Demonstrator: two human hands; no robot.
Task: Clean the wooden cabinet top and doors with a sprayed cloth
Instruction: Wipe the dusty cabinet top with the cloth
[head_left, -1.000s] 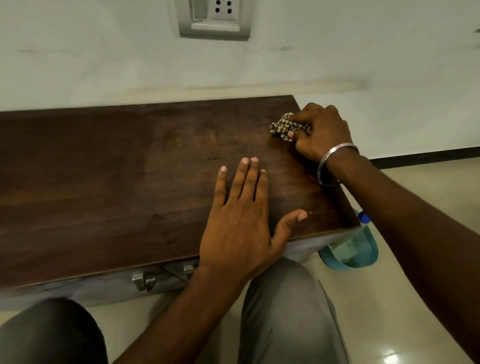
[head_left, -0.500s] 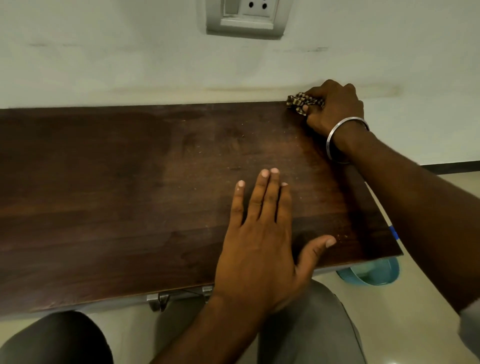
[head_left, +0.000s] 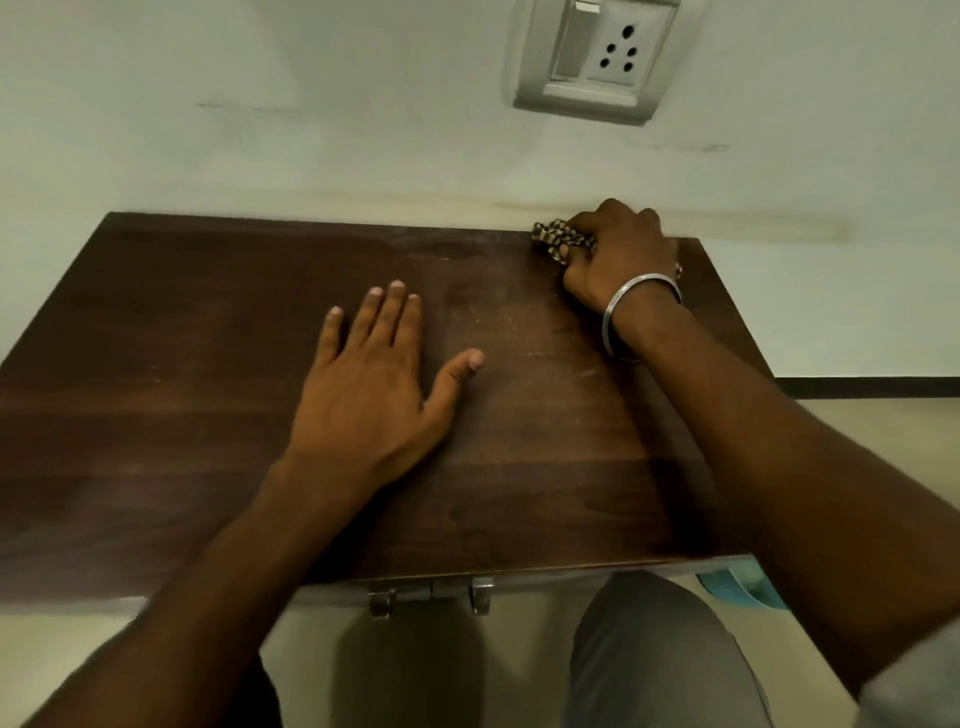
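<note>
The dark wooden cabinet top (head_left: 197, 332) fills the middle of the view, with dust specks on its right half. My right hand (head_left: 621, 254), with a metal bangle at the wrist, is shut on a bunched checked cloth (head_left: 556, 236) and presses it on the back edge of the top, near the right corner by the wall. My left hand (head_left: 371, 387) lies flat on the wood near the middle, fingers spread, holding nothing. Two metal door handles (head_left: 428, 597) show just under the front edge. The door faces are hidden.
A white wall runs behind the cabinet, with a socket plate (head_left: 597, 57) above. A teal round object (head_left: 748, 587) sits on the floor by the cabinet's right front corner. My knees in grey trousers (head_left: 654, 665) are close under the front edge.
My right hand has carried the cloth from the right side of the top back to the wall edge, then a little left along it. The view has tilted to look more straight down.
</note>
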